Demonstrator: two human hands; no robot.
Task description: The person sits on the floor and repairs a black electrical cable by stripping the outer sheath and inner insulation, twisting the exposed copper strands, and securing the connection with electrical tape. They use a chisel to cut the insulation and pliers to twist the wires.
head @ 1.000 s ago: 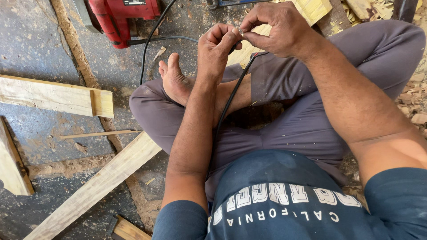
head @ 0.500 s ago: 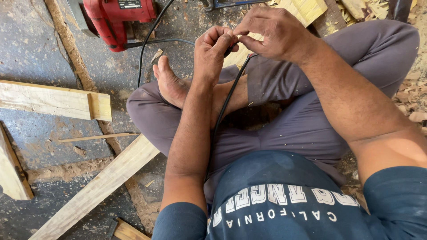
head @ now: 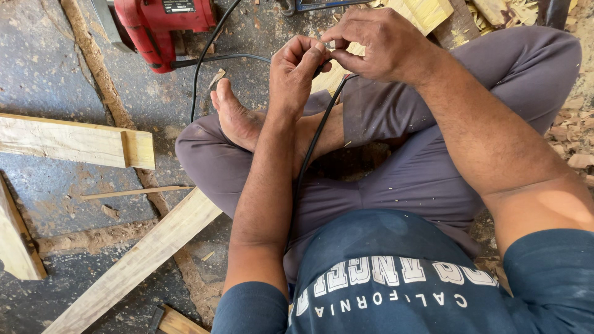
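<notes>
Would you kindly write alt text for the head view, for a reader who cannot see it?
Seen from above, a person sitting cross-legged on a dusty floor pinches the end of a black cable between the left hand and right hand. A red power tool and wooden planks lie nearby.

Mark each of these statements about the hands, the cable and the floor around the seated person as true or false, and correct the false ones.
1. Both hands pinch the end of a black cable. True: the left hand and the right hand meet on it.
2. The person wears shoes. False: the foot is bare.
3. A red power tool lies on the floor beyond the foot. True.
4. The power tool is blue. False: it is red.
5. Wooden planks lie on the floor on the side of the left hand. True.
6. The left hand rests on a plank. False: it is raised at the cable's end.
</notes>
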